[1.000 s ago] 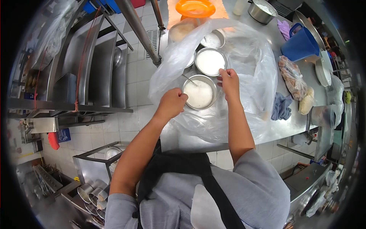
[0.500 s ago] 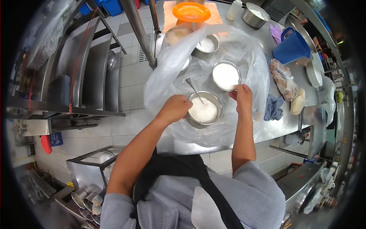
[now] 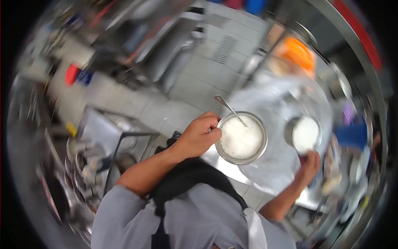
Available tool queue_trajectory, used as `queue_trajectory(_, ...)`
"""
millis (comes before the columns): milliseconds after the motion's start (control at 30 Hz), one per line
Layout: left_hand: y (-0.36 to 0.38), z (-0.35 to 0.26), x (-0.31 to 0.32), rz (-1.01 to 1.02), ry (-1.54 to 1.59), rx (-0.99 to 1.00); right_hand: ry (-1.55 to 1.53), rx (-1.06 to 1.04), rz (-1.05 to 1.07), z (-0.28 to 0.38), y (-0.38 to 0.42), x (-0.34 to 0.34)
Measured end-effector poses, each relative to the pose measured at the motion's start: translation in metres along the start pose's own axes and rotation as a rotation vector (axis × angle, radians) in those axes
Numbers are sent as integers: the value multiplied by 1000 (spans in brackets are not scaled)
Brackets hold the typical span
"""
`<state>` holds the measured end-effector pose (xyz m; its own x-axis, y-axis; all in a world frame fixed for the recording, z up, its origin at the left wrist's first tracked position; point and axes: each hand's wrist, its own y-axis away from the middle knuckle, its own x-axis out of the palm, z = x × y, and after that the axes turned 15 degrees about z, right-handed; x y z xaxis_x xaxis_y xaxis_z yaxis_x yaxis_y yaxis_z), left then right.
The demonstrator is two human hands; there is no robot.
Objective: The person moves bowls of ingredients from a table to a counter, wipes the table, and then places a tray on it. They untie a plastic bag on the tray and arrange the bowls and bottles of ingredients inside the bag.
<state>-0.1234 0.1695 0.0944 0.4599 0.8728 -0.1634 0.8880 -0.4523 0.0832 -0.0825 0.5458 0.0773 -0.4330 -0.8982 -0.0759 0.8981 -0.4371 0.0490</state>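
My left hand [image 3: 203, 135] grips the rim of a round metal bowl [image 3: 241, 137] at its left side, fingers pinched together. The bowl is raised in front of my body and holds a white grainy substance, with a metal spoon [image 3: 229, 108] leaning over its upper left edge. Further right, my right hand [image 3: 308, 165] pinches the near rim of a second metal bowl [image 3: 306, 135], also filled with something white. Beneath that bowl lies a crumpled clear plastic sheet [image 3: 269, 166] on the metal table. Motion blur softens the right side.
An orange dish [image 3: 299, 54] sits at the table's far end. A blue jug [image 3: 351, 135] and a plastic bag of food [image 3: 332, 162] lie to the right. Metal shelving [image 3: 174, 45] stands at the upper left, and a metal frame [image 3: 124, 135] is beside my left arm.
The view has swung left. My left hand has lifted the bowl with the spoon off the plastic toward my body and left. My right hand remains at the other bowl's rim.
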Motion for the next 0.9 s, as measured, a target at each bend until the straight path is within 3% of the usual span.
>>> queue_trajectory(33, 19, 7, -16, -82, 60, 27, 49, 19, 61, 8, 0, 9)
queue_trajectory(67, 41, 14, -30, -189, 40, -2, 84, 46, -7, 21, 3, 35)
queue_trajectory(100, 64, 22, -43, -308, 98, -88, 62, 2, 234, 15, -5, 28)
queue_trajectory(167, 107, 32, -68, -566, 108, -223, 30, 4, 253, 30, -2, 81)
queue_trajectory(267, 167, 70, -106, -916, 217, -296, 19, 1, 581, 47, 5, 155)
queue_trajectory(333, 204, 116, -128, -1111, 227, -228, 23, 18, 732, 44, 19, 220)
queue_trajectory(400, 236, 147, -149, -1409, 527, -166, 43, 36, 848, 30, 36, 285)
queue_trajectory(467, 263, 165, -174, -1485, 654, -175, 38, 104, 958, 28, 67, 358)
queue_trajectory(633, 292, 221, -234, -1897, 764, -98, 35, 214, 1360, -8, 154, 564)
queue_trajectory(767, 302, 259, -258, -2044, 836, -27, 45, 208, 1508, -34, 245, 702)
queue_trajectory(833, 305, 271, -258, -2052, 735, -201, 38, 225, 1561, -44, 295, 753)
queue_trajectory(867, 304, 271, -258, -2063, 757, -193, 9, 244, 1595, -50, 316, 773)
queue_trajectory(900, 302, 267, -259, -2088, 816, -47, 25, 258, 1627, -58, 334, 791)
